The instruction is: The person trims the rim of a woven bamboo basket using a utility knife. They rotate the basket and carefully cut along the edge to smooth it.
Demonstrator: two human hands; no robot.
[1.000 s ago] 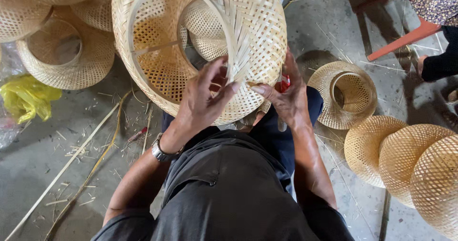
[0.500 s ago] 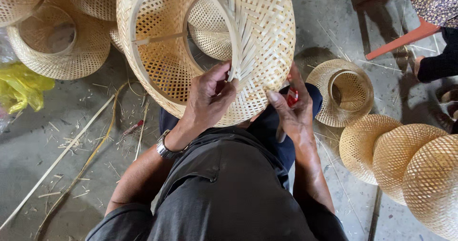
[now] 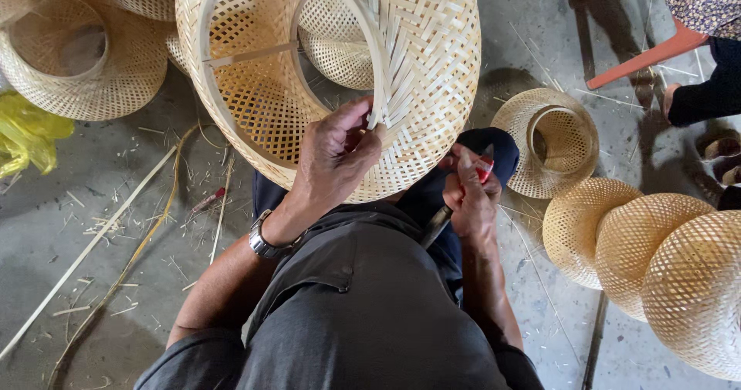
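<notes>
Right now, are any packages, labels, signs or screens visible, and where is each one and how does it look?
No labels, signs or screens show.
Yellow plastic bag: the only package-like thing, on the floor at the far left edge, crumpled, bright yellow, partly cut off by the picture edge.
Wristwatch: on the left wrist, silver metal band; its face is turned away, so no display can be seen.
</notes>
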